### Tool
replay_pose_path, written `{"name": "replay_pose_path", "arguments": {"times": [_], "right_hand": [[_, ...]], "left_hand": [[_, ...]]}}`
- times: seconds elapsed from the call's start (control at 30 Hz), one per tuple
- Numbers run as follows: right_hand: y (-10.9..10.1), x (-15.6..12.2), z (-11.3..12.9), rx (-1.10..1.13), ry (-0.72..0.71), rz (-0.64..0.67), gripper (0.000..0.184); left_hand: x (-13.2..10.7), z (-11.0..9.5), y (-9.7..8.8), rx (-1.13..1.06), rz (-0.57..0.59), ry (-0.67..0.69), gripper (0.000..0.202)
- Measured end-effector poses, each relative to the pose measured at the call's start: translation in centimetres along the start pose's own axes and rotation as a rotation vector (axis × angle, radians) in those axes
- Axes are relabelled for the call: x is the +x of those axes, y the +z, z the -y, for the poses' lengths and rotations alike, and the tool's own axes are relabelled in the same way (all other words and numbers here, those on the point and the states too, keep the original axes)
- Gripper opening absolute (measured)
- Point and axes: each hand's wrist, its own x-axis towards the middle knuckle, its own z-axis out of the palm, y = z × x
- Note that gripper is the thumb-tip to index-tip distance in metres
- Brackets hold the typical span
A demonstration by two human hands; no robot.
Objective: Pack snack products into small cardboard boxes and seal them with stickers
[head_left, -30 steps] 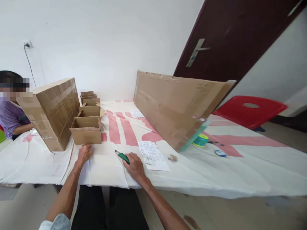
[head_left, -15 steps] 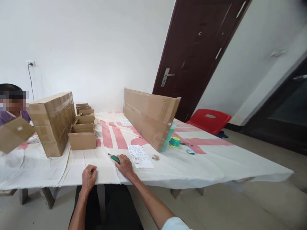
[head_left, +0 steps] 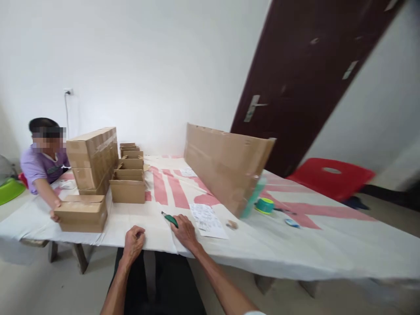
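My right hand point(head_left: 185, 232) rests on the cloth-covered table with its fingers closed round a green utility knife point(head_left: 171, 220), whose tip points away to the left. Curled into a loose fist at the table's near edge is my left hand point(head_left: 134, 239); nothing shows in it. Just right of my right hand lies a printed paper sheet point(head_left: 210, 222). A closed cardboard box point(head_left: 82, 213) stands left of my left hand, and a co-worker's hand point(head_left: 55, 211) touches its left side.
Several open cardboard boxes point(head_left: 127, 191) stand in a row beyond my left hand, beside stacked closed boxes point(head_left: 93, 153). A large upright cardboard panel point(head_left: 226, 164) stands at right. Near it are a tape roll point(head_left: 264, 204) and a red chair point(head_left: 331, 175).
The co-worker's box has come from the far left onto the table in front of the stack. My view has swung left. Both my hands keep nearly the same pose.
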Motion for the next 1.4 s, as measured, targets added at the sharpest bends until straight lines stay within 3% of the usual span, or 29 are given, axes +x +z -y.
{"name": "replay_pose_path", "arguments": {"times": [0.07, 0.13, 0.3, 0.33, 0.4, 0.47, 0.57, 0.7, 0.87, 0.93, 1.07, 1.17, 1.3, 1.4], "right_hand": [[0.2, -0.2, -0.3, 0.015, -0.021, 0.000, 0.019], [0.4, -0.4, -0.5, 0.027, -0.035, 0.002, 0.020], [0.9, -0.7, -0.9, 0.044, -0.027, 0.010, 0.021], [0.9, -0.7, -0.9, 0.046, -0.024, 0.011, 0.021], [0.9, -0.7, -1.0, 0.053, -0.018, 0.012, 0.021], [0.8, -0.6, -1.0, 0.061, -0.015, 0.011, 0.022], [0.6, -0.6, -1.0, 0.079, -0.013, 0.010, 0.021], [0.5, -0.7, -0.9, 0.119, -0.004, 0.007, 0.019], [-0.1, -0.8, -0.7, 0.212, 0.015, -0.016, 0.021], [-0.6, -0.9, -0.6, 0.261, 0.021, -0.043, 0.024], [-1.9, -1.2, 0.6, 0.389, 0.032, -0.107, 0.034], [-3.0, -1.4, 3.3, 0.543, 0.032, -0.112, 0.049], [-5.0, -1.3, 8.6, 0.986, 0.114, -0.005, 0.064], [-6.2, -1.0, 11.5, 1.104, 0.157, 0.116, 0.074]], "left_hand": [[-0.2, -0.5, -1.6, 0.027, -0.080, 0.021, 0.017], [-0.2, -1.0, -4.3, 0.073, -0.188, 0.044, 0.017], [2.1, -2.1, -13.8, 0.219, -0.450, 0.059, 0.018], [3.0, -2.1, -15.4, 0.342, -0.526, 0.028, 0.018], [4.9, -2.1, -17.9, 0.599, -0.459, -0.116, 0.024], [6.5, -1.9, -19.1, 0.685, -0.372, -0.198, 0.030], [7.7, -1.6, -19.4, 0.720, -0.293, -0.270, 0.042], [7.5, -2.3, -18.3, 0.761, -0.237, -0.321, 0.047], [5.7, -5.0, -15.7, 0.738, -0.106, -0.227, 0.049], [5.1, -5.1, -15.2, 0.618, -0.123, -0.186, 0.047], [4.3, -2.3, -16.3, 0.061, -0.185, -0.268, 0.067], [3.5, 0.6, -17.0, -0.266, -0.086, -0.335, 0.096], [1.8, 2.5, -15.7, -0.421, 0.077, -0.370, 0.114], [0.8, 2.7, -14.3, -0.454, 0.108, -0.400, 0.110]]}}
